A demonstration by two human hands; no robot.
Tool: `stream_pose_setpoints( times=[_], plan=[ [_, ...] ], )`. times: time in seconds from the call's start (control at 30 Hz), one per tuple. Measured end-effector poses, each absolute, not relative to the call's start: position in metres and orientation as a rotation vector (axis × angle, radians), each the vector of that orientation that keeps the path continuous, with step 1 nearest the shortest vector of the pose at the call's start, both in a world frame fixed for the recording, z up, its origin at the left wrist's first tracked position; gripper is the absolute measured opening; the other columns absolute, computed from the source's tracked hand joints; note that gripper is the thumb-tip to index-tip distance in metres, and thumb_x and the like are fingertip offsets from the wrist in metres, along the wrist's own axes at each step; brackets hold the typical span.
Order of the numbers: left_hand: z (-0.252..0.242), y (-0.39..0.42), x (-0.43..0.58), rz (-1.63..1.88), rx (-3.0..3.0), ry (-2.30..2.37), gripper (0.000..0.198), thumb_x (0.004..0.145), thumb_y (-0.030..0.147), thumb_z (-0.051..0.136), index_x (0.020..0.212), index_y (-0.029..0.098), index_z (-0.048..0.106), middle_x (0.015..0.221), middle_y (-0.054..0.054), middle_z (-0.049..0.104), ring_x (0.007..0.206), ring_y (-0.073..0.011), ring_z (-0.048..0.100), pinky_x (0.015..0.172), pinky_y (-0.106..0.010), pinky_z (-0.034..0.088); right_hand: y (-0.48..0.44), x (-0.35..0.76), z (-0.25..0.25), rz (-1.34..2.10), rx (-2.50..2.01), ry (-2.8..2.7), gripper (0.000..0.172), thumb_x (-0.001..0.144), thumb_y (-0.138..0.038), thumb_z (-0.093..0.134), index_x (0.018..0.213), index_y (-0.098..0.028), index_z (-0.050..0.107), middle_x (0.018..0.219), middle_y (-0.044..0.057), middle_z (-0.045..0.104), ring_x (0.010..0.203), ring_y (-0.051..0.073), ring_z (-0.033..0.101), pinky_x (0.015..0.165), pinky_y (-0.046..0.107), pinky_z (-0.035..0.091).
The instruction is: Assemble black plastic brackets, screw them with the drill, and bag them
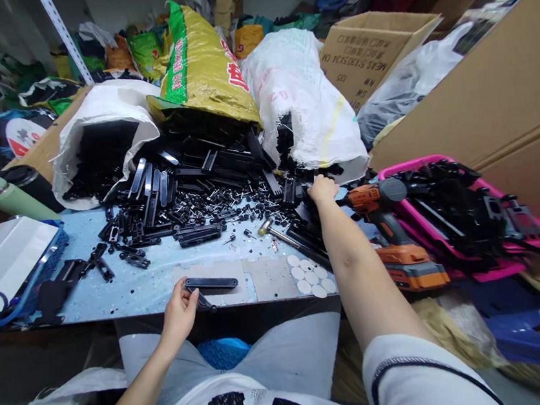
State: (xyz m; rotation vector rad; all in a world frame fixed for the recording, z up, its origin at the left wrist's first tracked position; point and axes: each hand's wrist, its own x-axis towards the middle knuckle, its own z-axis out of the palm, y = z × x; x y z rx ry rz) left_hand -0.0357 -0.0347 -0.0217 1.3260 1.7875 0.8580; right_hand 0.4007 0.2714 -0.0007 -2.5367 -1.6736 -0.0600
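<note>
My left hand (181, 309) is closed on the left end of a black folding bracket (215, 283) at the front edge of the blue table (79, 237). One arm of the bracket lies over a grey cardboard sheet, and a second arm angles down beside it. My right hand (323, 188) reaches to the black parts at the mouth of the white woven sack (306, 94). Its fingertips are among dark pieces, and what they hold, if anything, is too small to name. A hammer (278, 233) and several white discs (310, 276) lie between my hands.
An orange cordless drill (390, 228) stands beside my right forearm, next to a pink basket (445, 163) of black parts. Loose screws and brackets (200, 233) are heaped at the middle. Behind them slump a yellow sack (209, 60) and a white sack (112, 100). A blue basket (48, 273) sits left.
</note>
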Motion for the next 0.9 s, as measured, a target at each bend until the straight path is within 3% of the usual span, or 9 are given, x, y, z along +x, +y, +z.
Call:
stream_pose_setpoints(
  times=[0.2,0.3,0.37,0.47,0.57,0.7,0.8,0.9],
  plan=[
    [-0.014,-0.039,-0.039,0.793,1.444,1.863,0.057,0.083,0.046,0.051,0.129,0.014,0.043,0.076,-0.002,0.059,0.055,-0.0149,0.057,0.059,-0.029,0.047,0.237,0.384,0.045,-0.309,-2.328,-1.454,0.034,0.083,-0.019,0.046,0.115,-0.009,0.052,0.111,0.020,0.052,0.093,0.026,0.056,0.077,0.038,0.042],
    [-0.001,-0.039,-0.038,0.873,1.673,2.095,0.058,0.083,0.044,0.053,0.132,0.014,0.042,0.106,-0.014,0.056,0.080,-0.0216,0.062,0.073,-0.038,0.050,0.189,0.361,0.087,-0.414,-1.990,-1.639,0.029,0.084,-0.022,0.045,0.108,-0.011,0.058,0.107,0.017,0.055,0.098,0.025,0.054,0.083,0.038,0.042],
    [0.012,-0.036,-0.033,1.026,1.878,2.106,0.055,0.085,0.040,0.053,0.132,0.014,0.042,0.120,-0.018,0.049,0.103,-0.0270,0.056,0.087,-0.042,0.047,0.148,0.337,0.112,-0.374,-1.688,-1.771,0.027,0.085,-0.025,0.045,0.104,-0.013,0.061,0.102,0.014,0.058,0.096,0.023,0.055,0.086,0.037,0.044],
    [0.030,-0.025,-0.013,1.170,2.191,1.840,0.052,0.084,0.038,0.057,0.129,0.016,0.045,0.128,-0.019,0.045,0.124,-0.0317,0.041,0.100,-0.047,0.037,0.089,0.291,0.133,-0.009,-1.296,-1.891,0.020,0.085,-0.028,0.050,0.094,-0.019,0.064,0.088,0.006,0.062,0.084,0.018,0.058,0.078,0.034,0.049],
    [0.040,-0.018,0.014,1.079,2.296,1.492,0.046,0.086,0.035,0.055,0.127,0.019,0.046,0.121,-0.016,0.052,0.119,-0.0302,0.046,0.098,-0.047,0.038,0.046,0.241,0.127,0.444,-1.159,-1.826,0.020,0.085,-0.035,0.055,0.100,-0.026,0.063,0.087,0.002,0.062,0.077,0.016,0.059,0.069,0.032,0.051],
    [0.035,-0.020,0.038,0.991,2.106,1.242,0.028,0.094,0.028,0.039,0.117,0.017,0.050,0.095,-0.010,0.061,0.091,-0.0212,0.059,0.080,-0.035,0.048,0.018,0.197,0.090,0.752,-1.040,-1.513,0.058,0.081,-0.048,0.059,0.132,-0.029,0.039,0.102,0.006,0.061,0.091,0.021,0.060,0.078,0.036,0.050],
    [0.024,-0.017,0.033,0.825,2.183,1.226,0.036,0.089,0.035,0.049,0.121,0.016,0.048,0.109,-0.013,0.058,0.102,-0.0241,0.055,0.088,-0.039,0.045,0.011,0.196,0.061,0.991,-1.002,-1.707,0.045,0.090,-0.055,0.041,0.123,-0.025,0.046,0.100,0.009,0.063,0.096,0.023,0.060,0.082,0.037,0.048],
    [0.013,-0.004,0.012,0.468,2.386,1.268,0.041,0.083,0.031,0.059,0.120,0.017,0.051,0.118,-0.014,0.054,0.112,-0.0284,0.049,0.094,-0.044,0.040,0.009,0.217,0.044,0.895,-1.124,-2.191,0.044,0.089,-0.058,0.041,0.109,-0.021,0.055,0.088,0.009,0.064,0.083,0.023,0.062,0.074,0.034,0.046]
  ],
)
